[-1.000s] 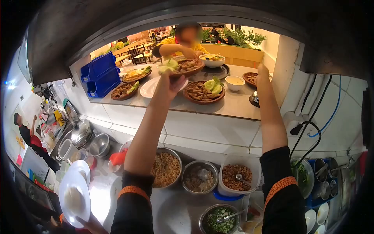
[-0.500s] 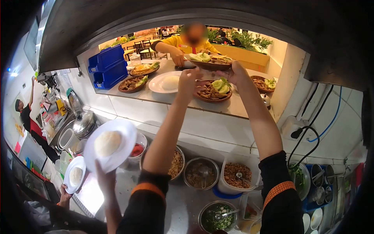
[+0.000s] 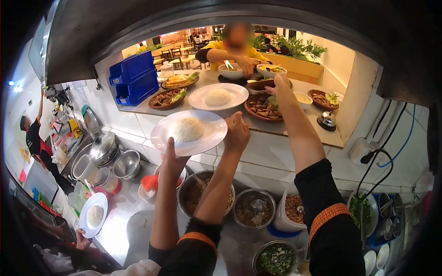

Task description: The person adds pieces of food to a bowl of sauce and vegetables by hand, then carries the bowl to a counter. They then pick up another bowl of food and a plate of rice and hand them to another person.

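Note:
My left hand (image 3: 237,132) is closed, its fingers curled at the right rim of a white plate (image 3: 159,138) with a mound of rice (image 3: 185,129). A co-worker's hand (image 3: 171,158) supports the same plate from below, thumb over the near rim. Reaching into the serving hatch, my right hand (image 3: 279,87) grips the edge of a brown dish (image 3: 260,85), mostly hidden behind it. Just in front sits another brown dish of meat pieces (image 3: 263,109), partly covered by my right hand. A second white plate of rice (image 3: 218,97) rests on the ledge to the left.
A person in yellow (image 3: 214,50) reaches over bowls (image 3: 230,71) beyond the ledge. Blue bins (image 3: 133,80) stand left, a service bell (image 3: 327,120) right. Below are metal bowls (image 3: 254,209) and chopped greens (image 3: 276,258). Another hand (image 3: 83,240) holds a rice plate (image 3: 94,215) at left.
My left hand has drawn back and down from the hatch to the rice plate, which a co-worker has moved up and right. The brown dish at my right hand has come lower.

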`<state>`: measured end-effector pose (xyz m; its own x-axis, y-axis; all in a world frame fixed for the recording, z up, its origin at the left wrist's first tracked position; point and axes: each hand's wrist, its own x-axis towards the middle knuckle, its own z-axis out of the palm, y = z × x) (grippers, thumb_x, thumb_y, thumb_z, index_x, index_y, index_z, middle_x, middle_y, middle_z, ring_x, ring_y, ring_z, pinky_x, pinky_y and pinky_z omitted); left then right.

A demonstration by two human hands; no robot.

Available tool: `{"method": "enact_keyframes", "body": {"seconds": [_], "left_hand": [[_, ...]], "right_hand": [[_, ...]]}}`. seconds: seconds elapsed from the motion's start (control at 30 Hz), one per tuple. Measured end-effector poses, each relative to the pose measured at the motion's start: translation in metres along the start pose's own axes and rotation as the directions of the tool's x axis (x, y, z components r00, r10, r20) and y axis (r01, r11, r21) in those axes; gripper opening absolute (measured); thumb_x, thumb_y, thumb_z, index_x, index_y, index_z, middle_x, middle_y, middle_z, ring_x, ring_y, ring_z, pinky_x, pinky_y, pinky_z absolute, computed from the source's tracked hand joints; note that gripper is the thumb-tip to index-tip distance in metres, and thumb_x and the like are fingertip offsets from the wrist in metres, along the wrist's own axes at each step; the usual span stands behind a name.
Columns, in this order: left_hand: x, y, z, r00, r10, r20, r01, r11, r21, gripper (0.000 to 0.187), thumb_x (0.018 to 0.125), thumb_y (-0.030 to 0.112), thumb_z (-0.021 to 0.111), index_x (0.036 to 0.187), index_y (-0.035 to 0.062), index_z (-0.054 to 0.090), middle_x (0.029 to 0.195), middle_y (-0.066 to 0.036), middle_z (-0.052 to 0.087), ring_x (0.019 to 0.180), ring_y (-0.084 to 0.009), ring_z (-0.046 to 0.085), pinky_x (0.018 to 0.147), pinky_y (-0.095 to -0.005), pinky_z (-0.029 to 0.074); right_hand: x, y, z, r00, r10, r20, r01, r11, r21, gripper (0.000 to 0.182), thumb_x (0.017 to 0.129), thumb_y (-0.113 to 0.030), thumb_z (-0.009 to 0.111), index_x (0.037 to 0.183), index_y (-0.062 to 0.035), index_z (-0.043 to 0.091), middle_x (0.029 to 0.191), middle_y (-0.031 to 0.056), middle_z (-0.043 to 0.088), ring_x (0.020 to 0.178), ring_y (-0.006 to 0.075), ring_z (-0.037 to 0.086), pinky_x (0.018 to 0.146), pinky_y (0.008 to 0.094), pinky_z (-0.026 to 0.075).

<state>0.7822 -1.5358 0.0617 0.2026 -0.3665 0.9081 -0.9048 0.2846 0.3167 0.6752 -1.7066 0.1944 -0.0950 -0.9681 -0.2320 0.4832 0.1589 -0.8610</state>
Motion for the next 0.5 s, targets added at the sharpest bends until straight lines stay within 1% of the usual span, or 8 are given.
{"method": "enact_keyframes", "body": {"seconds": [0.1, 0.13, 0.23, 0.27, 0.33, 0.37, 0.5], "left_hand": [[-0.001, 0.001, 0.0, 0.999, -0.038, 0.027, 0.039, 0.999, -0.026, 0.02, 0.074, 0.005, 0.049, 0.093, 0.0005, 0.053, 0.083, -0.016, 0.06, 0.078, -0.0343, 0.057, 0.073, -0.042, 0.044], [-0.001, 0.001, 0.001, 0.998, -0.048, 0.036, 0.049, 0.998, -0.032, 0.02, 0.074, 0.005, 0.049, 0.093, 0.0008, 0.053, 0.083, -0.016, 0.06, 0.078, -0.0341, 0.057, 0.073, -0.0419, 0.044], [-0.001, 0.0, -0.001, 0.998, -0.049, 0.041, 0.049, 0.999, -0.001, 0.018, 0.076, 0.006, 0.048, 0.092, 0.0017, 0.054, 0.083, -0.015, 0.06, 0.079, -0.033, 0.057, 0.073, -0.042, 0.043], [0.0, 0.001, -0.001, 0.999, -0.03, 0.039, 0.029, 0.999, 0.024, 0.017, 0.077, 0.007, 0.048, 0.092, 0.002, 0.054, 0.082, -0.014, 0.06, 0.08, -0.0325, 0.057, 0.074, -0.0419, 0.043], [-0.002, 0.005, 0.0, 0.998, -0.034, 0.05, 0.032, 0.998, 0.048, 0.016, 0.078, 0.007, 0.047, 0.091, 0.0023, 0.054, 0.082, -0.014, 0.06, 0.08, -0.0318, 0.057, 0.075, -0.0419, 0.042], [-0.002, 0.005, 0.0, 0.997, -0.047, 0.056, 0.044, 0.998, 0.053, 0.015, 0.079, 0.008, 0.047, 0.09, 0.0024, 0.054, 0.082, -0.014, 0.06, 0.081, -0.0316, 0.056, 0.075, -0.0418, 0.042], [0.002, 0.008, -0.003, 0.999, 0.003, 0.032, -0.005, 0.998, 0.063, 0.011, 0.078, 0.009, 0.049, 0.086, 0.0011, 0.052, 0.081, -0.015, 0.057, 0.083, -0.0328, 0.054, 0.076, -0.043, 0.042]], "right_hand": [[-0.009, -0.009, -0.006, 0.993, 0.095, -0.069, -0.087, 0.99, 0.11, 0.036, 0.091, -0.011, 0.035, 0.126, -0.0011, 0.034, 0.122, 0.0208, 0.041, 0.098, 0.0391, 0.054, 0.082, 0.0522, 0.051], [0.014, -0.004, -0.009, 0.996, 0.084, -0.036, -0.082, 0.996, 0.04, 0.036, 0.09, -0.009, 0.037, 0.125, 0.0001, 0.034, 0.122, 0.0199, 0.042, 0.102, 0.0373, 0.052, 0.084, 0.0541, 0.049], [0.029, 0.001, -0.015, 0.993, -0.1, 0.068, 0.105, 0.991, -0.08, 0.037, 0.089, -0.007, 0.039, 0.124, 0.0007, 0.035, 0.122, 0.0196, 0.042, 0.107, 0.0381, 0.049, 0.085, 0.0569, 0.047], [0.035, -0.002, -0.015, 0.989, -0.11, 0.094, 0.127, 0.971, -0.201, 0.036, 0.089, -0.008, 0.04, 0.124, 0.0013, 0.037, 0.123, 0.0181, 0.041, 0.11, 0.0354, 0.047, 0.089, 0.0541, 0.045], [0.064, -0.002, -0.02, 0.993, -0.113, 0.026, 0.116, 0.968, -0.222, 0.035, 0.089, -0.008, 0.039, 0.123, 0.0014, 0.038, 0.123, 0.0177, 0.041, 0.108, 0.0325, 0.049, 0.091, 0.0499, 0.044], [0.067, -0.006, -0.019, 0.994, -0.109, 0.015, 0.109, 0.968, -0.227, 0.035, 0.089, -0.008, 0.04, 0.123, 0.0011, 0.038, 0.122, 0.0173, 0.042, 0.107, 0.0319, 0.049, 0.09, 0.0493, 0.044], [0.06, -0.003, -0.016, 0.997, -0.054, 0.061, 0.066, 0.974, -0.216, 0.034, 0.089, -0.009, 0.04, 0.122, 0.0001, 0.04, 0.118, 0.0154, 0.044, 0.106, 0.0297, 0.05, 0.087, 0.0466, 0.045]]}}
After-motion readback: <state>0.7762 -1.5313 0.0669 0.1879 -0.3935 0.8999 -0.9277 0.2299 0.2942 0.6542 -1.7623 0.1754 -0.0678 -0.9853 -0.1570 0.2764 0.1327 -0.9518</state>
